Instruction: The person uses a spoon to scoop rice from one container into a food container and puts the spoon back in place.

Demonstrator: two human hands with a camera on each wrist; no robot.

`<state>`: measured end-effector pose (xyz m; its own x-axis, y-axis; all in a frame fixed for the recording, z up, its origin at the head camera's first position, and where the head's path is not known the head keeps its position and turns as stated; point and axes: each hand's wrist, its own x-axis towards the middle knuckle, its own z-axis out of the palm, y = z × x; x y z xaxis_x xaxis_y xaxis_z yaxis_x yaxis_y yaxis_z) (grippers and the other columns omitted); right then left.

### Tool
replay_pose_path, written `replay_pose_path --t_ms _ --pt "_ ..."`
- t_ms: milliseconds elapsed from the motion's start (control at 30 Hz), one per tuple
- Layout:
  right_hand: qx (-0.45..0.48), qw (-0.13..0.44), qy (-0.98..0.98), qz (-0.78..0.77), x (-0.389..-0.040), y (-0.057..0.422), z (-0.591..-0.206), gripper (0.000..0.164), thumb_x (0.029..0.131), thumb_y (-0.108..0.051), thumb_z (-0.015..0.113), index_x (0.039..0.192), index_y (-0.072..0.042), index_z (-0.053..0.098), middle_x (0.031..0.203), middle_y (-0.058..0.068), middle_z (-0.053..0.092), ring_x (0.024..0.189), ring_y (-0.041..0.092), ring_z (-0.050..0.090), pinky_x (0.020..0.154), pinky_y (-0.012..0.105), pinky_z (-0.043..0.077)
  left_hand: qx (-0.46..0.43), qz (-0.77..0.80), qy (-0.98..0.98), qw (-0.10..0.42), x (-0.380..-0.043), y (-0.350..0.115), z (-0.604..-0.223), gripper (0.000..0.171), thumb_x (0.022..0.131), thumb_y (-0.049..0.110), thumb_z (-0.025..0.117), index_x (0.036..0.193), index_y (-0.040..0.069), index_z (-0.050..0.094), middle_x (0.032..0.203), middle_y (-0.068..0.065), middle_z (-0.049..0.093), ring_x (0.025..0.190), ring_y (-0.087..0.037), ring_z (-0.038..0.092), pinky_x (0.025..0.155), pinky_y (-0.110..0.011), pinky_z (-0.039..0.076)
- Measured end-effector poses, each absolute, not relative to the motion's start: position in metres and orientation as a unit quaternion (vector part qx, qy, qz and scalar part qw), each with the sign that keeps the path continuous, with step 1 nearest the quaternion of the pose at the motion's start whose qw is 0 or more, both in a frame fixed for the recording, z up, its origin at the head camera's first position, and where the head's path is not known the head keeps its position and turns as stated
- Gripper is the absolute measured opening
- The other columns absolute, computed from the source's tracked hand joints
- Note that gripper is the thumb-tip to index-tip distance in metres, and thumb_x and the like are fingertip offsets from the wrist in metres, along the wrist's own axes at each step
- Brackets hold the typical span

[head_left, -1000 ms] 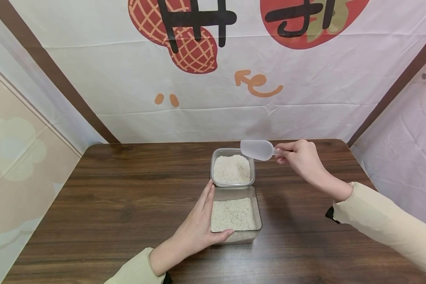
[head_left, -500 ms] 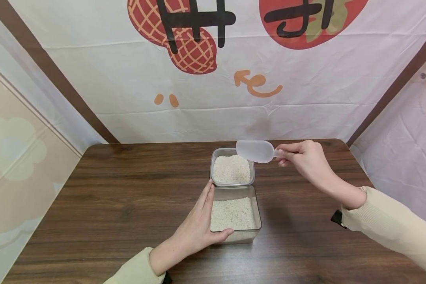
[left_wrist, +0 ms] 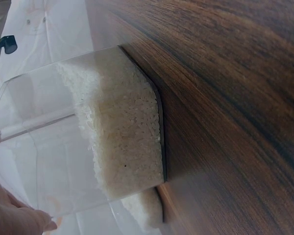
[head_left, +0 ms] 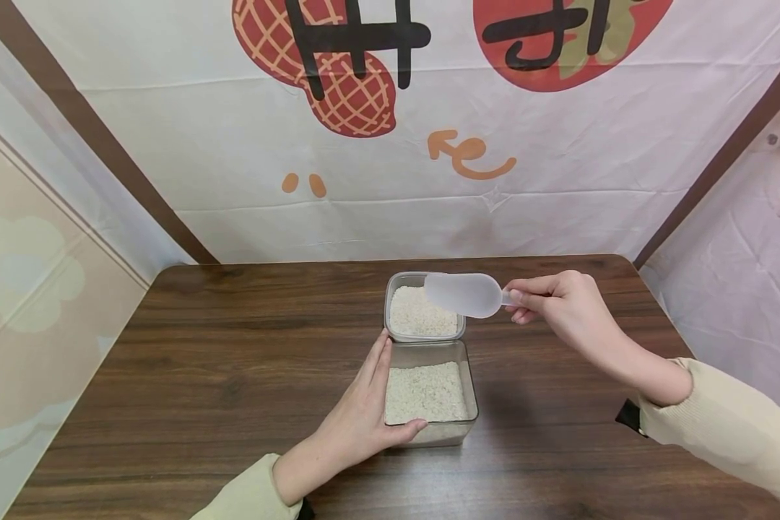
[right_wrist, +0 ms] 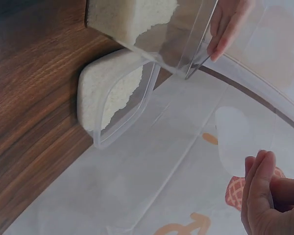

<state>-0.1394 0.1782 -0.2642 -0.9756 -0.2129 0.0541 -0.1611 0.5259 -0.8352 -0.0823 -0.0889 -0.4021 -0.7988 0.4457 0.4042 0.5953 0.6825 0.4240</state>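
Observation:
My right hand (head_left: pixel 565 303) pinches the short handle of a translucent white scoop (head_left: pixel 464 295). The scoop's blade points left, overlapping the right part of the far plastic tub (head_left: pixel 393 334) in the head view. White rice (head_left: pixel 416 312) fills much of that tub. Closer to me stands a taller clear square container (head_left: pixel 451 433), also partly filled with rice (head_left: pixel 427 393). My left hand (head_left: pixel 357 419) rests on the taller container, straight fingers along its left side and thumb over the front rim. In the right wrist view the scoop (right_wrist: pixel 230 142) is raised off the table.
Both containers stand back to front, rim close to rim, on a dark wood table (head_left: pixel 234 375). Behind the table's far edge hangs a white printed cloth (head_left: pixel 390 217); more cloth covers the left and right sides.
My right hand has come slightly nearer to me, carrying the scoop left and down so that it covers more of the far tub. The left hand and both containers have stayed put.

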Motion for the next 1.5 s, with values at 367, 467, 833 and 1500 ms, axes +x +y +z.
replay_pose_path --t_ms 367,467,833,1500 --pt "-0.116 0.049 0.872 -0.473 -0.126 0.177 -0.257 0.023 0.083 -0.004 0.061 0.102 0.009 0.066 0.077 0.014 0.068 0.059 0.012 0.063 0.060 0.026 0.054 -0.285 -0.278 -0.908 0.134 -0.082 -0.089 -0.402 0.107 0.071 0.053 0.068 0.140 -0.010 0.015 0.150 -0.018 0.008 0.134 -0.029 0.022 0.103 -0.042 0.030" --pt "-0.125 0.060 0.870 -0.472 -0.122 0.177 -0.257 0.021 0.083 -0.004 0.061 0.099 0.008 0.067 0.072 0.010 0.067 0.058 0.014 0.063 0.059 0.028 0.054 -0.285 -0.278 -0.907 0.137 -0.082 -0.089 -0.403 0.108 0.071 0.053 0.069 0.140 -0.010 0.016 0.150 -0.017 0.008 0.133 -0.030 0.024 0.103 -0.041 0.032" --pt "-0.144 0.078 0.869 -0.466 -0.116 0.173 -0.262 0.017 0.081 -0.004 0.063 0.093 0.006 0.069 0.066 0.007 0.064 0.054 0.011 0.059 0.056 0.027 0.054 -0.285 -0.276 -0.907 0.140 -0.082 -0.089 -0.402 0.108 0.070 0.053 0.069 0.140 -0.010 0.016 0.150 -0.018 0.009 0.133 -0.030 0.025 0.103 -0.041 0.032" --pt "-0.146 0.139 0.868 -0.454 -0.113 0.156 -0.285 0.010 0.077 -0.003 0.064 0.081 -0.001 0.072 0.061 0.004 0.063 0.053 0.012 0.058 0.052 0.026 0.053 -0.296 -0.278 -0.900 0.160 -0.084 -0.089 -0.407 0.108 0.069 0.050 0.071 0.140 -0.010 0.017 0.149 -0.020 0.012 0.130 -0.032 0.030 0.100 -0.042 0.035"
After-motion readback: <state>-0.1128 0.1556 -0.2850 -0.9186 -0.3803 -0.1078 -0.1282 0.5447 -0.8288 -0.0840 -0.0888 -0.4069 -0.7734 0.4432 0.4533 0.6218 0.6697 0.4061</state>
